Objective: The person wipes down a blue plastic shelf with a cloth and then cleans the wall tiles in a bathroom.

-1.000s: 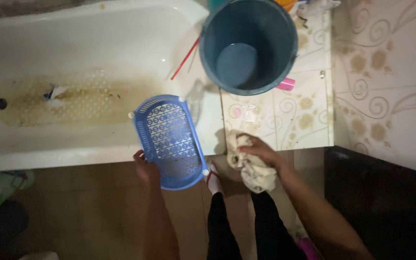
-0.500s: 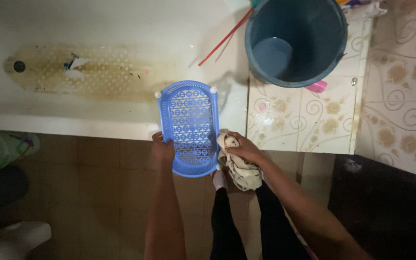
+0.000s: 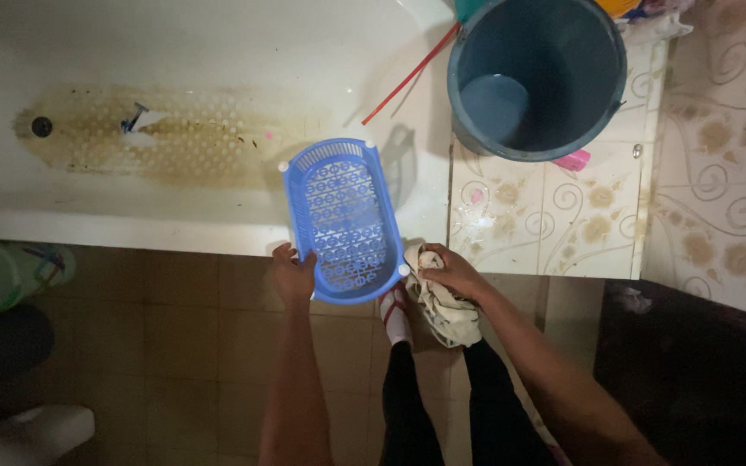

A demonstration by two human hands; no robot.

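The left hand (image 3: 293, 274) grips the blue basket (image 3: 341, 220) by 1 long rim only, so it could tip or slip into the bathtub (image 3: 174, 78). Its long axis points away from those fingers, over the tub edge. The right hand (image 3: 451, 270) clenches a cloth (image 3: 446, 306) beside its near end

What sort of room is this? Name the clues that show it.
Most likely a home bathroom: a white bathtub with a drain, a tiled ledge and a blue bucket.
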